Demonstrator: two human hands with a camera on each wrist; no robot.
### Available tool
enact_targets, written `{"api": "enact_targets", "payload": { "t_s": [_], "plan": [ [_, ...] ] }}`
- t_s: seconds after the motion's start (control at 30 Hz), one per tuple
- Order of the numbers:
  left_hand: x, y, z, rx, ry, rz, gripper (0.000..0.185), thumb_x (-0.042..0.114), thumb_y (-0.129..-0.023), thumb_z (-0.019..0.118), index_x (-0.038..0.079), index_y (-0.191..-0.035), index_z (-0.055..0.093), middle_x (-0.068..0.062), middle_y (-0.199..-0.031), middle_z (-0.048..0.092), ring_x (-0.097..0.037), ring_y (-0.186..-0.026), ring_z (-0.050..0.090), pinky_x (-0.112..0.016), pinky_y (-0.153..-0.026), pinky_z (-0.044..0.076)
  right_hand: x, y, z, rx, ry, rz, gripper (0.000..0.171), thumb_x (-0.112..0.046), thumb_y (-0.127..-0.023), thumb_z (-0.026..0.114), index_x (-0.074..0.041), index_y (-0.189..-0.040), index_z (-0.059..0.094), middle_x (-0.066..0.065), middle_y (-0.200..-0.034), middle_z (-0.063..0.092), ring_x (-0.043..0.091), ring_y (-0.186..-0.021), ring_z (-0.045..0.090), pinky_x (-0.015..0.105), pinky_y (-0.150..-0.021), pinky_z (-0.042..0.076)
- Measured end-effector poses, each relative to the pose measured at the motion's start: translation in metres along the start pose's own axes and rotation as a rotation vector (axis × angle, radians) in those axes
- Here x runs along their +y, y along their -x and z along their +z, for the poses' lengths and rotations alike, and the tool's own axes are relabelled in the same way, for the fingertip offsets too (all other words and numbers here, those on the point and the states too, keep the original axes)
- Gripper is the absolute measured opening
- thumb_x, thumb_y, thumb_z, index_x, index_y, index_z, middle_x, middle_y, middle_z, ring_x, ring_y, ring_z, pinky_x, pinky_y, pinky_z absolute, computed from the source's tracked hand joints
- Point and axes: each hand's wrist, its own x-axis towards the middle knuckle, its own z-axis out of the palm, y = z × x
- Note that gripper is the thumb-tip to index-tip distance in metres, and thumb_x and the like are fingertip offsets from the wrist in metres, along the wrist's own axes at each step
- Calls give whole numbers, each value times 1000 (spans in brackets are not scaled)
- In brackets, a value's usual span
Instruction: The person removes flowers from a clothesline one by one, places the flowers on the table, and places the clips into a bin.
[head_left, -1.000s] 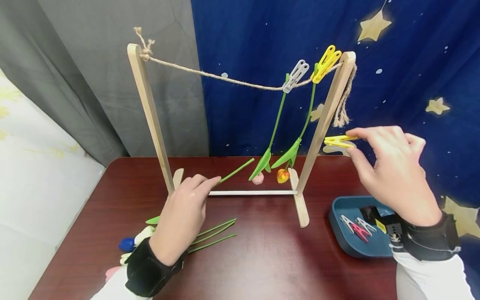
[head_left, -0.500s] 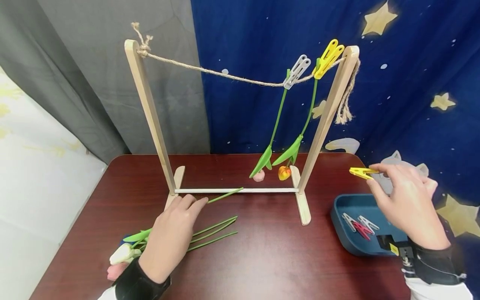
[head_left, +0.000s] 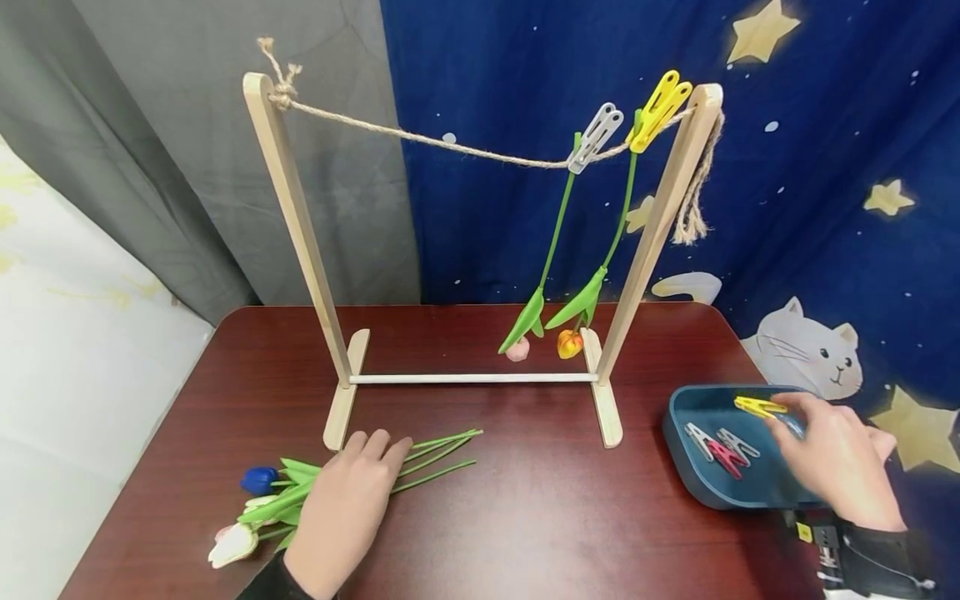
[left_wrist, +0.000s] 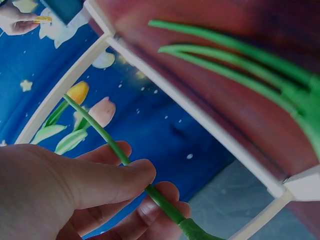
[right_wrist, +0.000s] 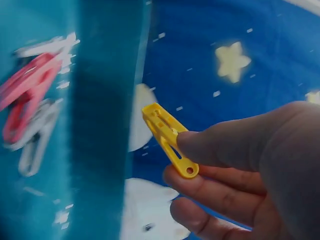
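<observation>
My left hand (head_left: 345,500) is low over the bunch of artificial tulips on the table. Thumb and fingers pinch one green tulip stem (left_wrist: 100,130), plain in the left wrist view; its bloom is out of sight there. A blue tulip (head_left: 259,481) and a white tulip (head_left: 232,546) show beside the hand, with other stems (head_left: 442,475) poking out to its right. Above the blue tray (head_left: 678,454), my right hand (head_left: 836,458) pinches a yellow clothespin (right_wrist: 167,142) by its handle end. White and red clothespins (head_left: 723,457) lie inside the tray.
A wooden frame (head_left: 296,225) with a sagging twine line (head_left: 450,146) stands behind. From it, a white clothespin (head_left: 596,137) holds a pink tulip (head_left: 517,348) and a yellow clothespin (head_left: 660,112) an orange tulip (head_left: 570,343), both upside down. Curtains hang behind the table.
My left hand has lowered with the tulip stem from near the frame to the bunch on the table. My right hand has carried the yellow clothespin down from beside the frame to over the tray.
</observation>
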Motion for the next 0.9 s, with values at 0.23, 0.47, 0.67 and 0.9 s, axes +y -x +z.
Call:
{"api": "enact_targets", "payload": {
  "t_s": [0.23,0.47,0.67,0.9],
  "plan": [
    [4,11,19,-37,-42,27,22,2,-81,82,8,-103,79,-7,-86,58,-23,-74,54,-33,-54,51,27,1,18,-143,35,124,38,-16,-96,71,9,-124,62,41,-121,62,62,-105,49,76,-77,19],
    [5,21,38,-5,-34,45,10,4,-82,76,7,-92,75,-7,-81,56,-24,-70,53,-34,-50,48,37,-1,29,-225,50,199,40,-16,-95,72,12,-122,62,41,-117,63,64,-103,51,84,-85,15],
    [5,26,49,-54,-30,44,8,4,-82,79,9,-86,73,-6,-81,56,-24,-70,53,-33,-52,49,38,-2,31,-304,55,255,39,-17,-94,73,12,-119,63,42,-115,62,61,-98,54,82,-84,16],
    [4,27,51,-111,-26,28,11,4,-81,82,9,-88,75,-7,-82,58,-24,-72,54,-34,-56,51,38,-2,33,-374,77,303,44,-23,-97,72,15,-117,62,36,-103,67,59,-94,59,81,-84,19]
  ]
}}
